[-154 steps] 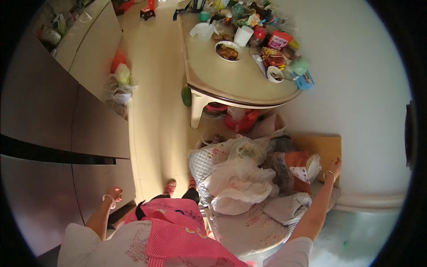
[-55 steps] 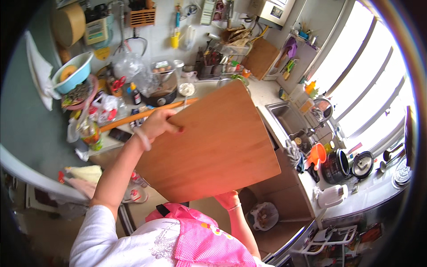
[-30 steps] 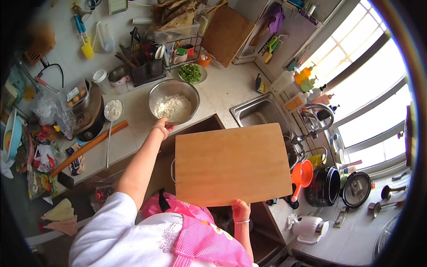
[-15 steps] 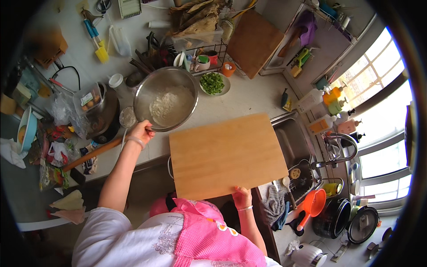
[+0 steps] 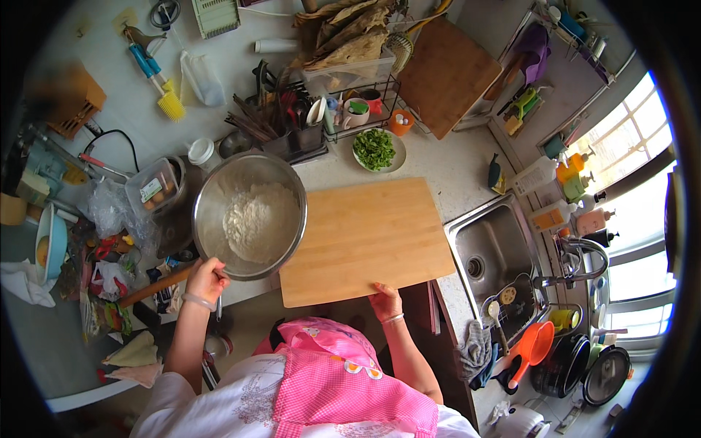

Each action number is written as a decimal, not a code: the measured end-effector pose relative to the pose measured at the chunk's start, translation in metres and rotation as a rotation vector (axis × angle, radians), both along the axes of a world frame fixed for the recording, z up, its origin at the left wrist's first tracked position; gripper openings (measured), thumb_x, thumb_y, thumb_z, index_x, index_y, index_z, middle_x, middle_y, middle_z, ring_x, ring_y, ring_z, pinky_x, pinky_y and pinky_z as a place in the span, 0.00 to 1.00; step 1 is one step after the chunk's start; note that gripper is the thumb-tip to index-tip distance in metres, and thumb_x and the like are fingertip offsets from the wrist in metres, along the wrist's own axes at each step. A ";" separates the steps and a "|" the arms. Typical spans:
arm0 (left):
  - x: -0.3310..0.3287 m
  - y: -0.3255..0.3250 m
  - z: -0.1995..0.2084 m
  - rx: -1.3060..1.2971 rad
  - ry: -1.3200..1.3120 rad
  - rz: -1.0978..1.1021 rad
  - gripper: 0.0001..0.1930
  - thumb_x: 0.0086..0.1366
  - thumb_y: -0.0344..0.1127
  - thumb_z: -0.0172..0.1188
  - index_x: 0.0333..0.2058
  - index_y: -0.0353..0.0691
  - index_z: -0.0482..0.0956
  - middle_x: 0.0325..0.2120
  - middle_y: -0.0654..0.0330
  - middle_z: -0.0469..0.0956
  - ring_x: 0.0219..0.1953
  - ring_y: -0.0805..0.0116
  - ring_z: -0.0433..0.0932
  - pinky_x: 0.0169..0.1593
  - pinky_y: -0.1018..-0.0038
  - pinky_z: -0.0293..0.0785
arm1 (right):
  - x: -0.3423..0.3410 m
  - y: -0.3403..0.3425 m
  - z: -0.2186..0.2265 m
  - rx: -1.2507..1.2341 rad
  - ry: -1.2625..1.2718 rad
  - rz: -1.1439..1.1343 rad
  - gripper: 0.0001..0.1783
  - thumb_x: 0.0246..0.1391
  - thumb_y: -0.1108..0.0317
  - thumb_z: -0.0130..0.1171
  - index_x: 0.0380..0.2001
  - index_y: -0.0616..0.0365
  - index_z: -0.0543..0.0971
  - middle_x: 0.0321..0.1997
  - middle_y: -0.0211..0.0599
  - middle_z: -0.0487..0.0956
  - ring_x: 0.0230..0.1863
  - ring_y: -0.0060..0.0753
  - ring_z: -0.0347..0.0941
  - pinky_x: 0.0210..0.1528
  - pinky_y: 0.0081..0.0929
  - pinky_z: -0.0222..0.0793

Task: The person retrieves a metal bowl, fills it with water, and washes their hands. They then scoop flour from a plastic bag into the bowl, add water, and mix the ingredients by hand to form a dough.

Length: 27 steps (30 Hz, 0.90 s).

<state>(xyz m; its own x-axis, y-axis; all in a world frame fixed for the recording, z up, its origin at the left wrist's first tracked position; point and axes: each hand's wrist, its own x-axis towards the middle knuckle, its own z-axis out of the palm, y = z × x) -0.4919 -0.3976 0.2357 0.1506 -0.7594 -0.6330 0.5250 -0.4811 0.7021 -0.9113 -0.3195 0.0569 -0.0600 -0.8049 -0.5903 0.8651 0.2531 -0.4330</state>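
Observation:
My left hand is closed on the near rim of a wide metal bowl. White flour lies heaped in the bowl, which is tilted and overlaps the left side of a wooden cutting board. At the board's front edge, the fingers of my right hand grip it with the fingertips on top. The board lies on the counter, its front edge reaching to the counter's edge. A long wooden rod passes beside my left hand; its far end is hidden.
Behind the board stands a plate of chopped greens. To the right are a steel sink, a faucet, several pump bottles and an orange ladle. Plastic bags and an egg box crowd the left.
The board has slid left and farther back onto the counter with my right hand on it, uncovering more of the sink. My left hand has brought the bowl left and nearer to me.

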 end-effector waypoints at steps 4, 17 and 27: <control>-0.005 0.001 0.002 0.032 -0.036 -0.036 0.10 0.50 0.21 0.52 0.30 0.44 0.68 0.23 0.67 0.66 0.19 0.76 0.62 0.18 0.78 0.55 | 0.011 -0.009 -0.015 -0.050 -0.048 0.045 0.09 0.42 0.75 0.60 0.31 0.58 0.77 0.35 0.34 0.79 0.43 0.35 0.74 0.49 0.38 0.68; -0.062 -0.017 0.009 0.059 -0.036 -0.217 0.08 0.52 0.22 0.52 0.29 0.44 0.69 0.23 0.67 0.67 0.18 0.76 0.63 0.18 0.79 0.56 | 0.004 -0.026 0.000 0.111 0.020 0.373 0.14 0.52 0.64 0.60 0.40 0.58 0.75 0.40 0.38 0.79 0.40 0.42 0.77 0.47 0.42 0.73; -0.185 -0.036 -0.007 0.092 -0.018 -0.322 0.06 0.53 0.25 0.56 0.28 0.41 0.68 0.20 0.62 0.70 0.16 0.72 0.68 0.17 0.77 0.61 | -0.040 -0.022 0.018 0.149 0.145 0.688 0.24 0.56 0.55 0.56 0.48 0.62 0.70 0.46 0.48 0.76 0.46 0.43 0.76 0.48 0.40 0.73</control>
<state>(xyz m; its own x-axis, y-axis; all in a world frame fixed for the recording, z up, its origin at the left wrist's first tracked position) -0.6767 -0.4334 0.2283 -0.0762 -0.7094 -0.7007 0.3235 -0.6823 0.6556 -0.9510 -0.3416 0.0750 0.3461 -0.5997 -0.7215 0.4244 0.7859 -0.4496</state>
